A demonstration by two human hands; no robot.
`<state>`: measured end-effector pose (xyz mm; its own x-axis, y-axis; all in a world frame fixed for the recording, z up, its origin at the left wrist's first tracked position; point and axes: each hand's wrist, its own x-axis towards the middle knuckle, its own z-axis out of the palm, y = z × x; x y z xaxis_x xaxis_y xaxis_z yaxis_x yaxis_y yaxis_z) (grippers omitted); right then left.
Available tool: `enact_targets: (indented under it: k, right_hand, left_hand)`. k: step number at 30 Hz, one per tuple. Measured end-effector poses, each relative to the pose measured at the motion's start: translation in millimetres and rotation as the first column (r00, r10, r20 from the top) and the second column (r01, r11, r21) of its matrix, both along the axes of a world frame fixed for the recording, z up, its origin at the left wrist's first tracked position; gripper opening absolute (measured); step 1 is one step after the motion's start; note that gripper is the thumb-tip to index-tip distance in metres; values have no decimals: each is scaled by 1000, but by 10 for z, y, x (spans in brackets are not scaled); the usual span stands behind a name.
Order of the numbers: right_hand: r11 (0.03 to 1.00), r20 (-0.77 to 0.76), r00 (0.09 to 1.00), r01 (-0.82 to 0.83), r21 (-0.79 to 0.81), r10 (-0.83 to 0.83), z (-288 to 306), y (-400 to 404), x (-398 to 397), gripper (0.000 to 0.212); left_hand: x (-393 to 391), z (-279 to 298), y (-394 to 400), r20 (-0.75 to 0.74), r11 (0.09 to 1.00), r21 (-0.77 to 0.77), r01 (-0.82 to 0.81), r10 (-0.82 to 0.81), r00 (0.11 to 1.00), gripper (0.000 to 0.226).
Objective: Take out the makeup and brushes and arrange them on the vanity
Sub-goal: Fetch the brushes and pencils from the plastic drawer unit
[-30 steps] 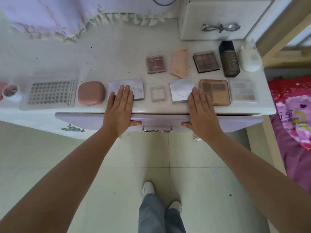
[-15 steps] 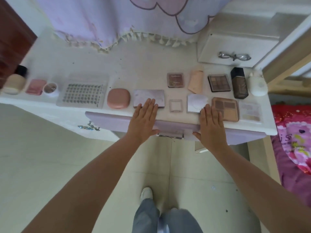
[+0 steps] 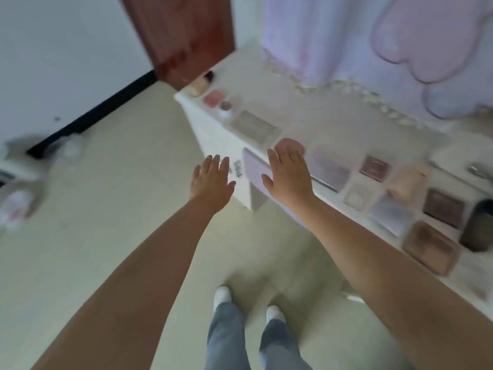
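Frame is motion-blurred, so fine detail is unreliable. Nearest: person's legs in grey-blue trousers [image 3: 232, 340] and white shoes [image 3: 222, 294] on the pale tiled floor [image 3: 106, 209]. Both forearms reach forward. Left hand [image 3: 211, 182] hangs over the floor, just off the vanity's [image 3: 213, 134] front face, fingers straight and spread, holding nothing. Right hand [image 3: 289, 173] is also flat with straight fingers, empty, over the lilac drawer front [image 3: 253, 166] at the front edge; can't tell if it touches. Makeup is laid out in rows along the vanity top: near the right end a brown palette [image 3: 429, 247] at the front edge, a dark bottle [image 3: 477, 228] beside it, a dark eyeshadow palette [image 3: 444, 208] behind, a pale silvery compact [image 3: 390, 213] and a small clear square case [image 3: 358, 196] further along. Mid-top: a peach tube [image 3: 406, 180], a small maroon palette [image 3: 374, 168], a lilac-grey palette [image 3: 330, 169]. A round pink compact [image 3: 292, 144] sits just past the right hand's fingertips. Toward the left end: a clear gridded tray [image 3: 253, 125], a small round jar [image 3: 226, 108], a pink case [image 3: 213, 97], a beige bottle [image 3: 200, 85] at the far corner. Behind: lilac fringed cloth [image 3: 346, 49], brown door [image 3: 181, 33], white wall [image 3: 58, 49].
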<state>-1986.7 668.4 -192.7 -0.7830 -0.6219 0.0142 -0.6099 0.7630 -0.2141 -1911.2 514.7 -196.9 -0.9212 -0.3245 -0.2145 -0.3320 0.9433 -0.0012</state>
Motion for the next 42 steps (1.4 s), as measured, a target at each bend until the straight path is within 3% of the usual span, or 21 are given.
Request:
enact_targets:
  k: [4,7,12,16,20,27,36,42]
  right_hand:
    - [961,13,961,-276,4,276,133,-833,461,59]
    - [868,9,868,-497,-12,497,205,-1514,1113,60]
    - [584,-28,590,-805,-106,807,421,-2486,2735,58]
    - [337,-36,347,-927,-166,937,525,-2865,4224,56]
    - [164,-44,174,-969,-186,984,576,-3119,5577,55]
    - [-12,-86,2,-987,-160,996,739,-3609,7534,55]
    - [-233,-105,-216,-953,-194,971,721,-4609,9770,55]
    - [-296,-139,-268,-920,-259,953,881,-5861,11423,55]
  left_hand:
    - [975,185,-518,-42,953,8,-303,303,952,63]
    - [1929,345,-850,-100,855,-28,-518,514,852,62]
    - [3730,553,-1112,-184,554,-87,-828,808,560,61]
    - [5141,614,-1010,-184,291,-113,-950,934,308,62]
    - [6475,615,-868,-163,79,-141,-987,981,102,62]
    - [8428,776,-905,-203,-204,-127,-971,963,-176,62]
    - [10351,714,-1681,-200,-393,-134,-910,910,-363,61]
    - [11807,907,-2763,-228,-493,-128,-861,859,-458,61]
